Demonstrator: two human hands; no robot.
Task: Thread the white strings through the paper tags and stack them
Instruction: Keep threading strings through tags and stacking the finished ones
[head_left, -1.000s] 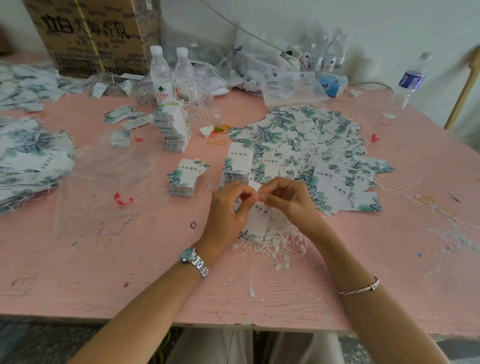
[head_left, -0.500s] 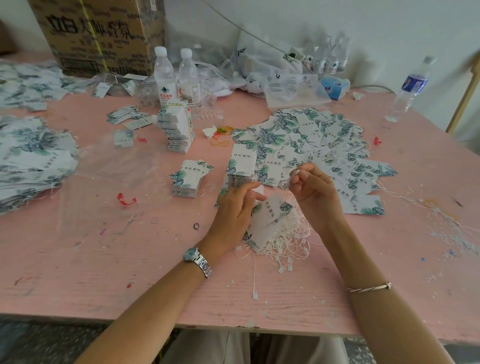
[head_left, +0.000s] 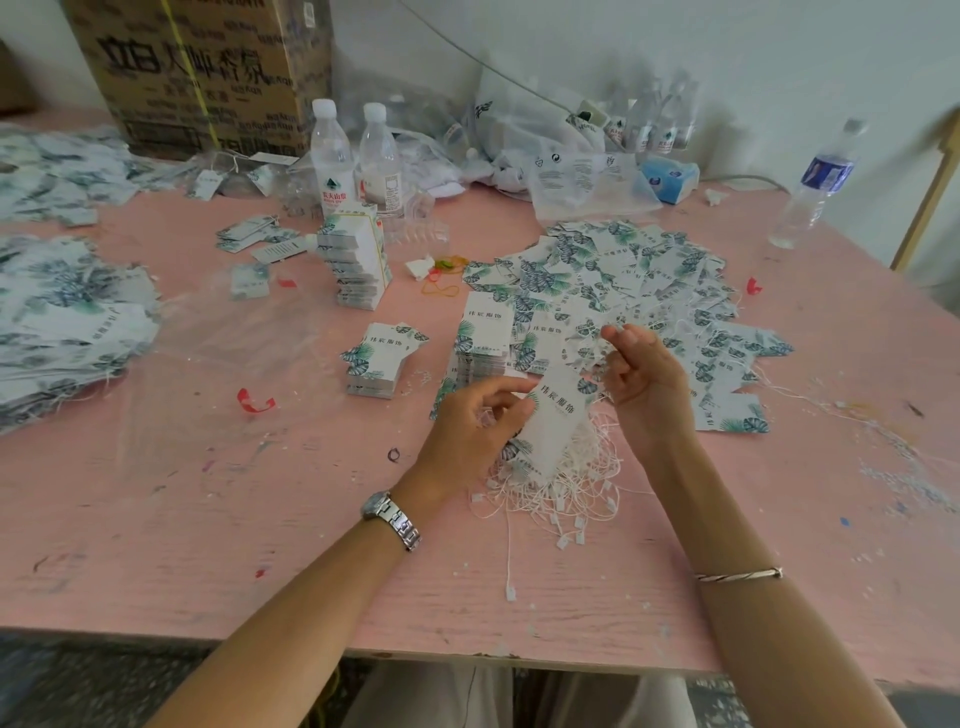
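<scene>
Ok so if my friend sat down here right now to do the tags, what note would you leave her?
Left hand: holds one paper tag over the loose strings.
Right hand: raised beside it, pinching, probably that tag's string, too thin to see.
Done: many strung tags lie spread behind the hands.
To do: finish this tag, string the neat stacks, which show no strings, then stack everything.
</scene>
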